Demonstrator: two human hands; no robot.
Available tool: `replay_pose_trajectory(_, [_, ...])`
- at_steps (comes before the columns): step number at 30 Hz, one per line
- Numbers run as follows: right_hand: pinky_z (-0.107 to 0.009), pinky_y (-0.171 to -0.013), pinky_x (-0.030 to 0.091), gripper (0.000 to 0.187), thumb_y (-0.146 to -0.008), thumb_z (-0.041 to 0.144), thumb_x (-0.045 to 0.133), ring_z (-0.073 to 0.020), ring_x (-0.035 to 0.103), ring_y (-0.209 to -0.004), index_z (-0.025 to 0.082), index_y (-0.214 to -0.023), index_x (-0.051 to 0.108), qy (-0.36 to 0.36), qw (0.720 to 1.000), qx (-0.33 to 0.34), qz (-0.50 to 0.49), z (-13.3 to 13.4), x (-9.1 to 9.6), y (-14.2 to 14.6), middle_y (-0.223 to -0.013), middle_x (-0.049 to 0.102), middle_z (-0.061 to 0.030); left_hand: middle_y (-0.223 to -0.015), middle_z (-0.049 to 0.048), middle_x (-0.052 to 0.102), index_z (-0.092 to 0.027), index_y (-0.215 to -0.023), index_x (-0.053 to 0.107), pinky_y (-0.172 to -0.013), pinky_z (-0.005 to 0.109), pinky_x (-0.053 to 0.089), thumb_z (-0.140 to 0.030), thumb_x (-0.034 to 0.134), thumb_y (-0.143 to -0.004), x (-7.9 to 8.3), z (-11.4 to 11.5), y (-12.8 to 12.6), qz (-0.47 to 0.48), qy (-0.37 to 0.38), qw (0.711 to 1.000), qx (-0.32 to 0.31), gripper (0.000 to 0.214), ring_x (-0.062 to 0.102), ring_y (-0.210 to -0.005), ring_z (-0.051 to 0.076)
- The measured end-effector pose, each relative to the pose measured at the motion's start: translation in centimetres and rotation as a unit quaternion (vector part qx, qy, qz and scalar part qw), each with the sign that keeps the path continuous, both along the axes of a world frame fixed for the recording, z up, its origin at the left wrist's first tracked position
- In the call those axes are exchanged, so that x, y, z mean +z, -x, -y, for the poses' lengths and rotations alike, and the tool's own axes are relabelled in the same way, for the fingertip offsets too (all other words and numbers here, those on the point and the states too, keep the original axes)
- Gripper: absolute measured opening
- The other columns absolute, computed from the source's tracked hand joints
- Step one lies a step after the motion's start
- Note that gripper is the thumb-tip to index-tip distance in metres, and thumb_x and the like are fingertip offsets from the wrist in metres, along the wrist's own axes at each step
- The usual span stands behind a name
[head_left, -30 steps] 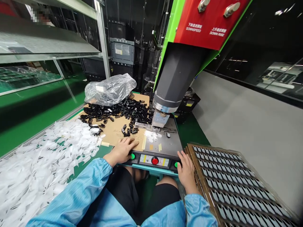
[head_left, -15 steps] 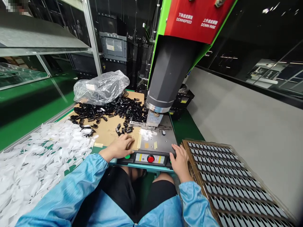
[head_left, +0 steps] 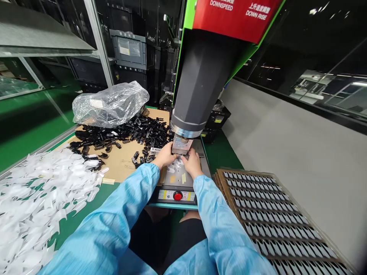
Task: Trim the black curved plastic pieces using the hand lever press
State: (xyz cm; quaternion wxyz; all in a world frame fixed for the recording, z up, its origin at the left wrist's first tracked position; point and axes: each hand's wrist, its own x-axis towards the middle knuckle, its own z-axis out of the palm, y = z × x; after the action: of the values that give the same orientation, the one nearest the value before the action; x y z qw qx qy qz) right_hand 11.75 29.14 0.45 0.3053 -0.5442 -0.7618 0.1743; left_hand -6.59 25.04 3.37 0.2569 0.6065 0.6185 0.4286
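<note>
Both bare hands reach in under the press head, at the metal block (head_left: 181, 146) on its lower end. My left hand (head_left: 165, 156) is at the block's left side, its fingers bent and thumb pointing inward. On the right side, my right hand (head_left: 193, 163) curls its fingers toward the same spot. Whatever lies between the fingertips is too small and too covered to make out. Just below the hands, several white plastic pieces (head_left: 173, 166) lie on the grey machine plate (head_left: 177, 182). A red button (head_left: 177, 196) sits on the front panel.
Black plastic parts (head_left: 134, 131) are heaped on cardboard behind my left arm, under a clear plastic bag (head_left: 111, 105). White pieces (head_left: 43, 191) cover the left of the table. At right stands a stack of brown trays (head_left: 229, 191) filled with rows of parts. The press column (head_left: 197, 76) rises ahead.
Both hands have left the front panel's two ends and moved forward and inward to the block under the press head. The small dark part on the plate's right is now hidden. The view has shifted slightly.
</note>
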Motion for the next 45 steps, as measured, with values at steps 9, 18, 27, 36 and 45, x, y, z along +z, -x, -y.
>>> replay_pose_trajectory(9, [-0.041, -0.097, 0.055, 0.038, -0.089, 0.034, 0.073, -0.0234, 0.065, -0.106, 0.018, -0.121, 0.061, 0.050, 0.998, -0.015, -0.045, -1.5, 0.4, 1.7, -0.110, 0.070, -0.0072, -0.132, 0.0140, 0.075, -0.016, -0.141, 0.059, -0.101, 0.039, 0.057, -0.022, 0.082, -0.084, -1.0, -0.9, 0.0, 0.028, 0.038, 0.999, 0.008, 0.062, 0.072, -0.113, 0.026])
replay_pose_trajectory(18, [-0.035, -0.084, 0.063, 0.036, -0.090, 0.028, 0.057, -0.0166, 0.072, -0.086, 0.018, -0.123, 0.065, 0.085, 0.967, 0.012, -0.240, 2.0, 1.0, 1.3, -0.105, 0.078, -0.0079, -0.091, 0.0060, 0.077, -0.015, -0.121, 0.075, -0.069, 0.030, 0.056, -0.041, 0.078, -0.089, 0.0, 2.5, -1.4, 0.225, 0.057, 0.973, 0.005, 0.041, 0.068, -0.073, 0.017])
replay_pose_trajectory(27, [-0.042, -0.103, 0.065, 0.036, -0.087, 0.026, 0.057, -0.0234, 0.075, -0.117, 0.020, -0.122, 0.065, 0.126, 0.904, 0.051, -0.405, 16.5, -0.5, -2.2, -0.122, 0.077, -0.0122, -0.096, 0.0055, 0.079, -0.018, -0.122, 0.070, -0.084, 0.031, 0.061, -0.043, 0.087, -0.085, -1.5, 15.5, -5.7, 0.415, 0.049, 0.906, -0.065, 0.047, 0.074, -0.085, 0.017])
replay_pose_trajectory(36, [-0.043, -0.110, 0.061, 0.037, -0.090, 0.024, 0.066, -0.0229, 0.071, -0.126, 0.024, -0.126, 0.066, 0.135, 0.884, 0.054, -0.444, 21.3, 0.1, -4.1, -0.130, 0.074, -0.0097, -0.111, 0.0076, 0.079, -0.019, -0.115, 0.072, -0.085, 0.028, 0.060, -0.036, 0.090, -0.084, -2.0, 19.9, -7.4, 0.448, 0.057, 0.889, -0.070, 0.040, 0.073, -0.090, 0.014])
replay_pose_trajectory(45, [-0.048, -0.114, 0.057, 0.040, -0.089, 0.040, 0.079, -0.0243, 0.071, -0.121, 0.025, -0.123, 0.065, 0.145, 0.868, 0.030, -0.473, 22.6, 0.6, -4.4, -0.128, 0.074, -0.0104, -0.094, 0.0030, 0.079, -0.017, -0.104, 0.072, -0.075, 0.024, 0.060, -0.033, 0.095, -0.078, -1.1, 20.7, -7.9, 0.505, 0.070, 0.857, -0.073, 0.038, 0.072, -0.076, 0.012])
